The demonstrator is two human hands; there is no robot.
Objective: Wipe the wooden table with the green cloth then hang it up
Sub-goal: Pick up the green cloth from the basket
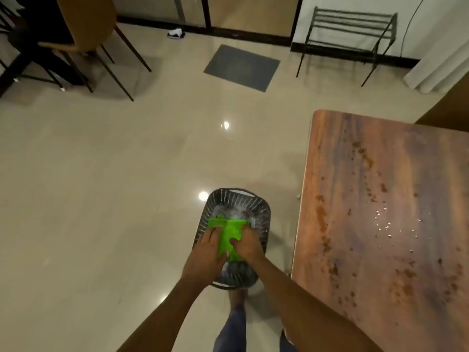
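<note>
The green cloth [229, 237] lies over a dark slotted basket [258, 209] on the floor, directly below me. My left hand [206, 252] grips the cloth's left side and my right hand [247, 246] grips its right side, both reaching down into the basket. The wooden table [396, 207] fills the right side of the view; brown stains and small water drops are scattered across its top. Neither hand is over the table.
A black metal rack [351, 36] stands against the far wall at upper right. A grey mat [241, 67] lies on the glossy tiled floor. A chair with thin dark legs [101, 44] stands at upper left. My feet show below the basket.
</note>
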